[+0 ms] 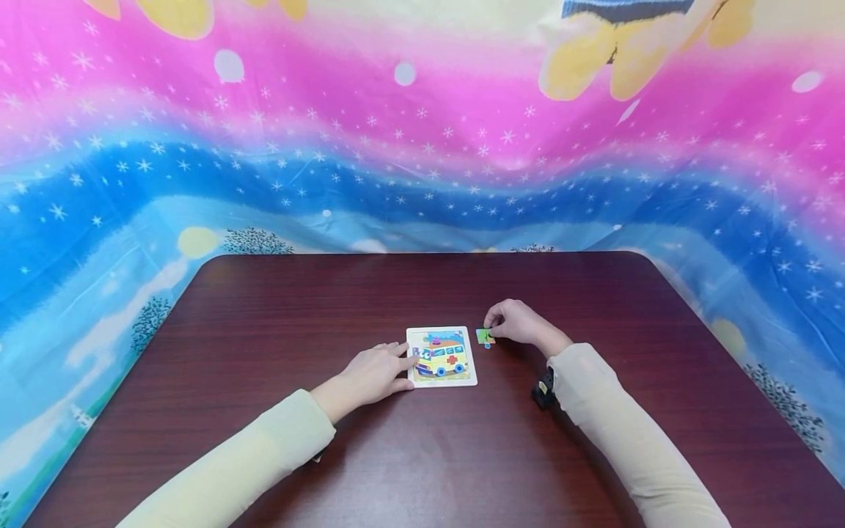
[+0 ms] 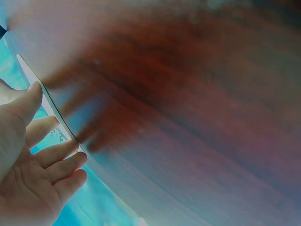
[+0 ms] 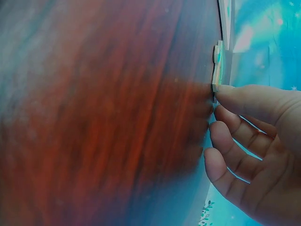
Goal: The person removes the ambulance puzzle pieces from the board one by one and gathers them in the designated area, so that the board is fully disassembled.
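Observation:
A square jigsaw puzzle with a white frame and a yellow ambulance picture lies flat on the table. A pale patch shows at the upper left of its picture. My left hand rests at the frame's left side, fingertips on its edge and thumb by the lower left corner. The left wrist view shows the frame only as a thin edge. Just right of the puzzle, my right hand pinches a green puzzle piece with a blue tab by its right edge. The thumb touches this piece.
The dark reddish-brown wooden table has rounded far corners. A patterned cloth in pink and blue hangs behind the table and along its sides. A small black device sits under the right sleeve.

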A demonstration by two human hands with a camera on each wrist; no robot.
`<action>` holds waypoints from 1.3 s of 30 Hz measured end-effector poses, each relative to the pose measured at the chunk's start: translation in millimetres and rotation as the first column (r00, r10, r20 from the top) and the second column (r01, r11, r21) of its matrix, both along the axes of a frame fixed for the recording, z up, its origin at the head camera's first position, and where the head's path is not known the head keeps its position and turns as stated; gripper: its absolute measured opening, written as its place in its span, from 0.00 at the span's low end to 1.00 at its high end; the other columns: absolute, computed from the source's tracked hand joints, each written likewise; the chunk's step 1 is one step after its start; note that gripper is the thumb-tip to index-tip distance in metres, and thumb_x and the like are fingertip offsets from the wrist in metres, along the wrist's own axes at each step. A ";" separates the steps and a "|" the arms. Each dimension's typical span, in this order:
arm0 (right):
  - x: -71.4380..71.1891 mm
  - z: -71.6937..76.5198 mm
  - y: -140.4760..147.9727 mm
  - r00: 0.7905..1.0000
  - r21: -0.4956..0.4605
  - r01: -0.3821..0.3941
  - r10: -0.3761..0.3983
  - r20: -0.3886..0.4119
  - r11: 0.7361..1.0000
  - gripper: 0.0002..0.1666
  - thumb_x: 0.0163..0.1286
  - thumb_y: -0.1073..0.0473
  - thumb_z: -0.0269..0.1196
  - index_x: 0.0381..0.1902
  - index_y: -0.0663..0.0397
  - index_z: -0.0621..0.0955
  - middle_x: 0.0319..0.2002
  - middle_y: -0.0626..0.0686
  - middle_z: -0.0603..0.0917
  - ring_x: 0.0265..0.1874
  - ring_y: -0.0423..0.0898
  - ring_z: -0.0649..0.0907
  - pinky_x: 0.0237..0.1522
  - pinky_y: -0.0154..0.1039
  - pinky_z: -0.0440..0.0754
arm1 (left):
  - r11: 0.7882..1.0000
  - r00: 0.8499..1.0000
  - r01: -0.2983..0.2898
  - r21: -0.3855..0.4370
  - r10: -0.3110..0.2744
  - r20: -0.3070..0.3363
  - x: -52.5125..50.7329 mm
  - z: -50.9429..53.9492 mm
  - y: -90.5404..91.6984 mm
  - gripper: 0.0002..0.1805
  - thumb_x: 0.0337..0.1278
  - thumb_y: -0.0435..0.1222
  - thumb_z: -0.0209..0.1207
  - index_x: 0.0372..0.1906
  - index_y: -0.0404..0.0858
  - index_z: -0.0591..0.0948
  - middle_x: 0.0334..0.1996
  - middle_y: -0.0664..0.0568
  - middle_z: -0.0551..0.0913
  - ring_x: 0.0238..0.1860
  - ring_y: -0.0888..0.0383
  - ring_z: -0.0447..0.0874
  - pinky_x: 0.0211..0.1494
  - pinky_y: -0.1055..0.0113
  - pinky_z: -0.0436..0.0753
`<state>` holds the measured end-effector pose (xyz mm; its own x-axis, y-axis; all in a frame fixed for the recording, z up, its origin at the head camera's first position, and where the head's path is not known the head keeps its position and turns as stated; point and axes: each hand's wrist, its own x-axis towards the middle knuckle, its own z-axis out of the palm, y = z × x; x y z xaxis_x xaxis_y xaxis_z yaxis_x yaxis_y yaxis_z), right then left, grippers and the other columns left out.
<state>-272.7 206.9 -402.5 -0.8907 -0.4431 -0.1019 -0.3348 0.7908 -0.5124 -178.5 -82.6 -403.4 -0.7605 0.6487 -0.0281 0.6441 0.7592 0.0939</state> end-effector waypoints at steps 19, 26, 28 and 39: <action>-0.4 10.2 -7.1 0.999 -0.029 -0.027 0.026 -0.037 0.999 0.08 0.57 0.68 0.65 0.37 0.59 0.83 0.35 0.51 0.82 0.35 0.47 0.78 0.37 0.41 0.79 | 1.000 1.000 -0.007 -0.015 0.007 -0.008 0.4 0.1 0.6 0.25 0.57 0.49 0.58 0.57 0.43 0.77 0.59 0.41 0.71 0.60 0.48 0.69 0.61 0.59 0.67; 3.3 18.0 -24.0 0.998 -0.052 -0.056 0.053 -0.046 0.997 0.10 0.58 0.66 0.65 0.39 0.59 0.83 0.36 0.51 0.82 0.37 0.47 0.78 0.40 0.41 0.79 | 1.000 1.000 -0.006 -0.020 0.006 -0.012 0.3 0.0 0.6 0.25 0.57 0.49 0.58 0.58 0.43 0.76 0.59 0.41 0.71 0.59 0.48 0.69 0.61 0.59 0.67; 4.2 18.0 -28.5 0.997 -0.050 -0.066 0.063 -0.051 0.997 0.10 0.58 0.65 0.65 0.39 0.58 0.83 0.37 0.50 0.81 0.37 0.46 0.78 0.40 0.41 0.79 | 1.000 1.000 -0.005 -0.019 0.004 -0.011 0.1 0.1 0.7 0.25 0.57 0.49 0.58 0.58 0.43 0.76 0.59 0.41 0.71 0.59 0.48 0.69 0.61 0.59 0.67; 7.5 15.5 -54.0 0.990 -0.040 -0.135 0.133 -0.047 0.990 0.09 0.58 0.62 0.66 0.39 0.53 0.84 0.36 0.46 0.80 0.36 0.43 0.78 0.38 0.37 0.78 | 1.000 1.000 -0.010 -0.008 0.010 0.004 -0.9 0.0 0.9 0.25 0.56 0.50 0.58 0.57 0.43 0.77 0.59 0.41 0.71 0.59 0.47 0.70 0.59 0.58 0.69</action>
<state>-265.3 152.9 -387.0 -0.8261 -0.5619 -0.0421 -0.4593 0.7148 -0.5274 -179.3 -81.7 -403.4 -0.7670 0.6406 -0.0362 0.6358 0.7665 0.0908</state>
